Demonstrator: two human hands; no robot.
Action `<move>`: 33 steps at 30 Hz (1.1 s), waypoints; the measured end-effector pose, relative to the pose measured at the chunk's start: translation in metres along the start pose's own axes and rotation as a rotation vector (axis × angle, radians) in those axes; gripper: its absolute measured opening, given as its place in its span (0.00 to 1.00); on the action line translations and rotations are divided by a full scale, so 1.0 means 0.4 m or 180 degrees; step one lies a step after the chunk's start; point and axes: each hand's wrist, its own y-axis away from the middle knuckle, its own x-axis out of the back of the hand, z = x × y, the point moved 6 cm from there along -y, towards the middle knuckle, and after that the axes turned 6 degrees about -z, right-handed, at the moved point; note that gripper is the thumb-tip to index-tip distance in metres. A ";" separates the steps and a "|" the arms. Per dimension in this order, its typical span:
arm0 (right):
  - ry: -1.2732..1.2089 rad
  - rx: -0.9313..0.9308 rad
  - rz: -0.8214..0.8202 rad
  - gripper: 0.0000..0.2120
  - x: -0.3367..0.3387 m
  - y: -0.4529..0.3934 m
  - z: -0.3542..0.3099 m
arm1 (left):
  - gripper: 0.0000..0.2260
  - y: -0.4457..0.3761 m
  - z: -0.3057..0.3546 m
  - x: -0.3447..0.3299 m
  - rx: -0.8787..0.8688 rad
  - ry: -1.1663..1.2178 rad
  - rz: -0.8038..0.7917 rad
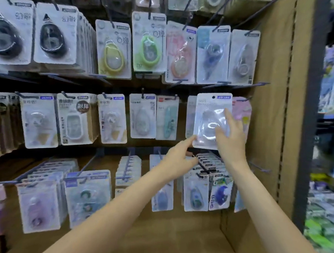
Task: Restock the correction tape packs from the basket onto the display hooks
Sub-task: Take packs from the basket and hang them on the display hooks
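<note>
A white blister-carded correction tape pack with a clear plastic bubble is held up against the middle row of the brown cardboard display, its punch hole near a dark wire hook but, as far as the blur lets me judge, not yet threaded on. The right hand lies flat on its bubble with fingers straight, while the left hand steadies its lower corner with thumb and fingertip. Most hooks already carry packs; the basket is out of view, so the remainder is unknown.
</note>
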 end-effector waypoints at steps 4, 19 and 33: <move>0.0120 -0.0082 -0.0298 0.24 0.011 -0.024 0.040 | 0.27 -0.015 -0.016 -0.003 -0.0043 -0.0205 0.0068; 0.1166 0.0642 0.0025 0.10 -0.160 0.052 -0.058 | 0.16 0.170 -0.135 0.135 -0.0114 -0.1754 0.1349; 0.0552 0.1104 -0.4913 0.13 -1.097 1.121 -0.290 | 0.11 1.646 -0.719 0.195 0.3897 -0.0627 0.3236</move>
